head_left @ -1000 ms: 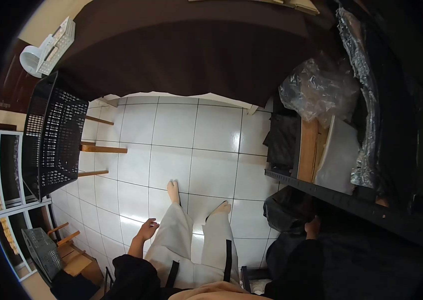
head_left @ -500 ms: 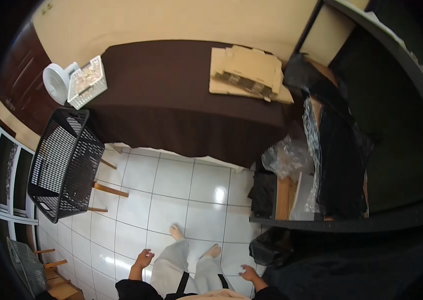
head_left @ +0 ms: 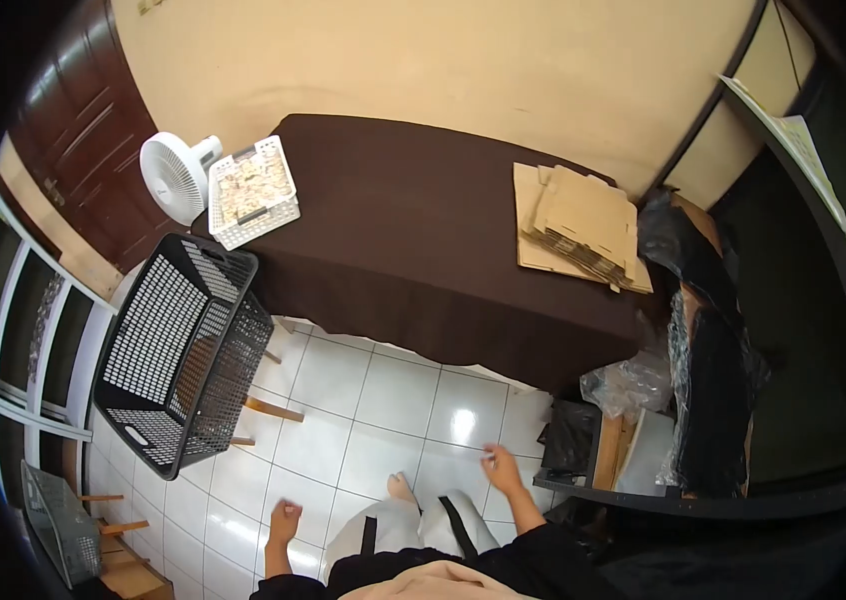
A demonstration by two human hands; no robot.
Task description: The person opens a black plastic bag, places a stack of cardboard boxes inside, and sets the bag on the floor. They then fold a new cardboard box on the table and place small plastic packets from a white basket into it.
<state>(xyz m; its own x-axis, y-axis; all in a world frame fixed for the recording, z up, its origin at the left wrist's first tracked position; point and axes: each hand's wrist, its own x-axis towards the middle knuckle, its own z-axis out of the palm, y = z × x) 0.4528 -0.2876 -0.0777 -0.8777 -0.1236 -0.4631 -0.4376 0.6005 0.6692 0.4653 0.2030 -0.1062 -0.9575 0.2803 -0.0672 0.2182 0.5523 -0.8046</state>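
My left hand (head_left: 285,520) hangs beside my left leg over the tiled floor, its fingers curled into a loose fist with nothing visible in it. My right hand (head_left: 499,467) is held forward of my right leg, fingers apart, holding nothing. Neither hand touches anything. Ahead stands a table under a brown cloth (head_left: 393,215). On its right end lies a stack of flattened cardboard boxes (head_left: 583,225). A white plastic basket (head_left: 255,190) full of small pale pieces, too small to name, sits at the left end.
A white fan (head_left: 173,178) stands by the basket. Left of the table, a large black plastic crate (head_left: 158,330) rests on a wooden-legged stand. A grey crate (head_left: 58,520) is at lower left. On the right, a dark shelf (head_left: 723,505) holds plastic-wrapped goods. White tiles (head_left: 393,385) cover the floor.
My view has shifted, so the table and crates appear farther right and lower. My right hand has risen forward. One foot shows now instead of two.
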